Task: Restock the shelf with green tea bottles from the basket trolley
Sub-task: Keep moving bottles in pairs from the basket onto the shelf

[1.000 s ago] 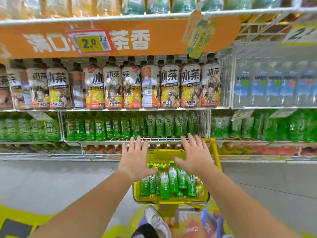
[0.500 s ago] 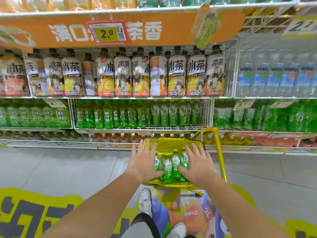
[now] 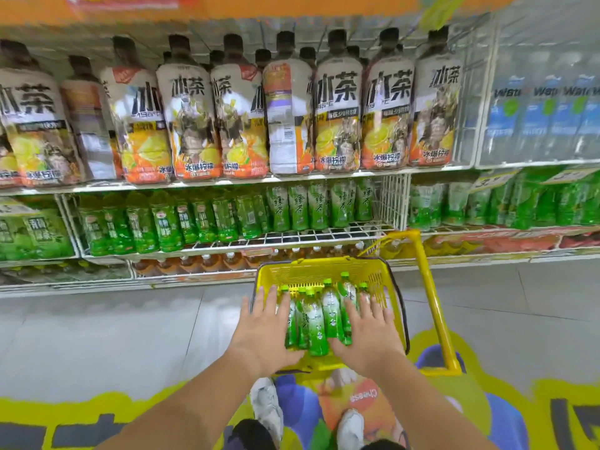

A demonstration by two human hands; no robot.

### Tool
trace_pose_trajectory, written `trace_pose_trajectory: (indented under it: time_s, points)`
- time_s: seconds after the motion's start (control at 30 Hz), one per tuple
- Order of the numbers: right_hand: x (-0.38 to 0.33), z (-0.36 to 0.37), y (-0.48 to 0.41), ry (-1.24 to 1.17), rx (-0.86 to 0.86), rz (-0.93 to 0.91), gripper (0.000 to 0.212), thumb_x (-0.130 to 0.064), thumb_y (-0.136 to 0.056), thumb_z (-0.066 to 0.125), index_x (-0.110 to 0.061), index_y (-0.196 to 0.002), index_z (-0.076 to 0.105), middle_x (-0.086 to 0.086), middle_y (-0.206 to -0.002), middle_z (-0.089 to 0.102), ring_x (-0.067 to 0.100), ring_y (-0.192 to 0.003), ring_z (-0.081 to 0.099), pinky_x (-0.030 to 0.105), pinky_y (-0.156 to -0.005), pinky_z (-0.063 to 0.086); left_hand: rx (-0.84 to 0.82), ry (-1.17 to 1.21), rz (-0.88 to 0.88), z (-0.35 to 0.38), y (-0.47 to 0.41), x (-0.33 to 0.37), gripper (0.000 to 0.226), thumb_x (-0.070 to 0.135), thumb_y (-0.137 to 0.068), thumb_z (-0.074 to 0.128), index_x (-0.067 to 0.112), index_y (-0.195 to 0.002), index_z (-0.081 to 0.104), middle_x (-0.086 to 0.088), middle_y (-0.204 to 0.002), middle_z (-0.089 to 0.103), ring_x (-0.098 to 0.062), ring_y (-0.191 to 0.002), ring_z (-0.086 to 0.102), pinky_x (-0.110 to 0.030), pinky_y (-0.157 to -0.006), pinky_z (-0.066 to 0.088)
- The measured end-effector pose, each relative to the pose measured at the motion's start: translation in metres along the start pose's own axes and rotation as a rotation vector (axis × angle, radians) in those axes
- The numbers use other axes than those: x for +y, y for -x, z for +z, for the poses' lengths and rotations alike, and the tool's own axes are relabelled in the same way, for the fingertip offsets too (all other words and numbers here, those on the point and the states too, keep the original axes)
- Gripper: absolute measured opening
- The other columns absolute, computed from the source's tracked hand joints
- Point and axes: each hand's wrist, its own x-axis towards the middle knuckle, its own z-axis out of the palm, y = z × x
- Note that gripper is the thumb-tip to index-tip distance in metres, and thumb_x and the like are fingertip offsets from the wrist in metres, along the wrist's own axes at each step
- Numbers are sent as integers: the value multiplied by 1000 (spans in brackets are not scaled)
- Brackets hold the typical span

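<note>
Over the yellow basket trolley (image 3: 311, 274), left hand (image 3: 263, 332) and right hand (image 3: 370, 336) lie flat, fingers (image 3: 269, 300) spread, gripping nothing, either side of the green tea bottles (image 3: 319, 316) packed inside. The pick-up looks about to start: next, fingers must close round a bottle and lift it to the wire shelf (image 3: 324, 234) beyond the trolley.

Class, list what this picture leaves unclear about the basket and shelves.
Head view throughout.
- Number of bottles in the basket: the left hand and right hand cover some.
- Banner text: cut by the top edge, blurred.
- Price tags: motion blur.
- Brown bottles: only tops show below the rack.
</note>
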Motion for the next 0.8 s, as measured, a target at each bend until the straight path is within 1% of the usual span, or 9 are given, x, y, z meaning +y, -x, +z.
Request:
trace_pose_trajectory:
  time_s: [0.1,0.27,0.4,0.57,0.73,0.8]
  points:
    - [2,10,-28,-26,-10,7,94,-72,-89,29,-22,-157,-11,13,-165,-5,33,-151,-6,48,-122,4,-30,8,2,11,-27,-3,116,82,-76,43,17,-158,-7,-13,-165,-8,-35,-151,-9,-57,-120,3]
    - [15,41,-72,-61,-41,-7,95,-73,-88,30,-22,-157,-11,12,-165,-7,32,-151,-7,47,-122,6,-89,6,-15,45,-72,8,115,81,-77,44,16,-158,-8,-14,-165,-6,-35,-151,-7,-57,-120,2]
    - [27,84,-100,-68,-83,-38,95,-73,-88,31,-22,-157,-10,11,-165,-8,32,-151,-5,47,-122,8,-138,37,-39,91,-100,19,116,80,-78,46,16,-158,-8,-13,-165,-7,-34,-151,-7,-55,-121,3]
    - [37,134,-134,-98,-146,-62,95,-70,-88,33,-23,-157,-9,9,-165,-9,29,-151,-7,47,-122,9,-213,42,-76,150,-136,30,116,80,-78,45,16,-158,-10,-13,-165,-9,-33,-151,-9,-55,-121,5]
    - [38,175,-169,-112,-159,-85,95,-70,-88,35,-22,-157,-11,9,-165,-7,28,-152,-4,45,-120,12,-232,68,-86,200,-173,37,115,80,-79,47,16,-157,-10,-15,-165,-4,-35,-152,-3,-55,-121,8]
    - [38,188,-179,-128,-169,-82,96,-70,-88,36,-21,-156,-11,8,-165,-5,27,-152,-1,45,-120,15,-211,94,-89,214,-187,39,115,79,-78,50,15,-157,-5,-14,-165,4,-34,-151,5,-51,-121,15]
